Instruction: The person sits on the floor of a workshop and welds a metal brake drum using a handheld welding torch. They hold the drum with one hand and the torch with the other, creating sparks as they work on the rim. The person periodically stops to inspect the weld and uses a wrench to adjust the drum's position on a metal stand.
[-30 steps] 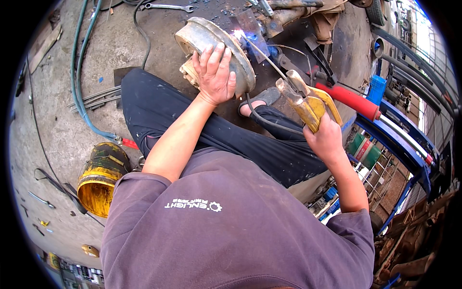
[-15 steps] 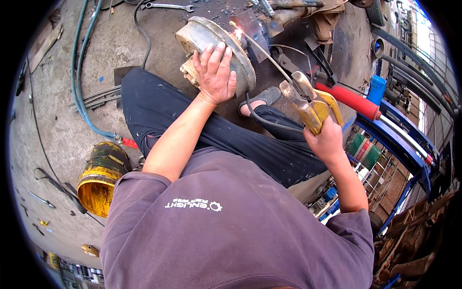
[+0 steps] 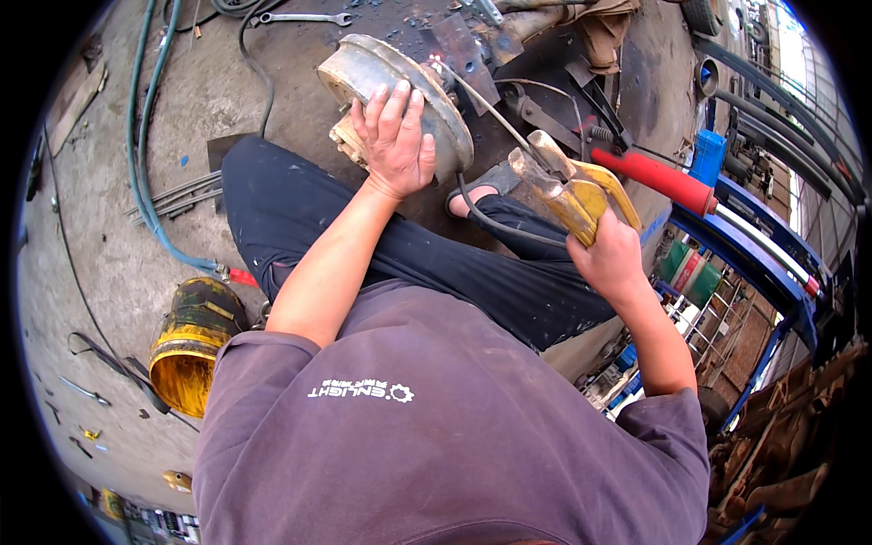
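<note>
My left hand lies with slightly spread fingers on a weathered, round metal wheel-like part, which has a pale lumpy fitting beneath it. My right hand is wrapped round the handle of a yellow welding electrode holder with worn jaws. A thin rod runs from the holder up to a small glowing spot beside the wheel part, near a dark steel plate. A black cable runs toward the holder below my crossed legs.
Blue hoses, a wrench and metal rods lie on the concrete floor. A yellow-stained bucket is at my left. A red cylinder, blue steel frame and blue crate stand at the right.
The bright flash at the rod tip has shrunk to a small red glow. The view has shifted slightly, with both hands and what they touch a little left in it.
</note>
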Demonstrator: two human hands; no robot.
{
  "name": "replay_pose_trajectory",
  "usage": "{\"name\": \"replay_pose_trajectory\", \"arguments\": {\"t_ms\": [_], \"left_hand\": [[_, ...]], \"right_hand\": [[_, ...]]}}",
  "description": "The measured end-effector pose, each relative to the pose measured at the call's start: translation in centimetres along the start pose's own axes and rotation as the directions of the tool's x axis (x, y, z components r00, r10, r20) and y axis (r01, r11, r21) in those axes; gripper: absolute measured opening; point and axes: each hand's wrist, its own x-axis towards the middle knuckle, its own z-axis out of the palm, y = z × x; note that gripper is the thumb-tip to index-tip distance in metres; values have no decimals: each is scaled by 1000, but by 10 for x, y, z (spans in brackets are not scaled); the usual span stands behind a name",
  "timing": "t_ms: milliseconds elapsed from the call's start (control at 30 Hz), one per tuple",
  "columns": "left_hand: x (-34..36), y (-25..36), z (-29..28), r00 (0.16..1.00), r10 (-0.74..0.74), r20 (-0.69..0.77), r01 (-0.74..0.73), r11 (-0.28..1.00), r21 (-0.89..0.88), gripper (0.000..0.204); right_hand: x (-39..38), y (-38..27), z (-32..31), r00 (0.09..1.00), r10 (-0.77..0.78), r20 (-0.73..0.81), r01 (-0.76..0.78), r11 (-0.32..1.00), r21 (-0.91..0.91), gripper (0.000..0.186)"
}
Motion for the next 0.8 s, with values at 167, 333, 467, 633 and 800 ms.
{"name": "replay_pose_trajectory", "arguments": {"t_ms": [167,333,467,633,800], "left_hand": [[0,0,0,1000,0,6,0,1000,-3,54],[0,0,-1,1000,1,9,-1,1000,2,55],[0,0,-1,1000,0,9,0,1000,5,54],[0,0,-1,1000,-1,10,1,1000,4,54],[0,0,-1,1000,-6,13,6,1000,4,54]], "right_hand": [[2,2,2,1000,1,2,-1,1000,-20,46],[1,3,4,1000,14,19,-13,999,-49,48],[2,0,2,1000,16,11,-16,999,-31,48],[3,-2,2,1000,10,10,-9,999,-34,47],[3,-1,2,1000,22,19,-21,999,-46,46]]}}
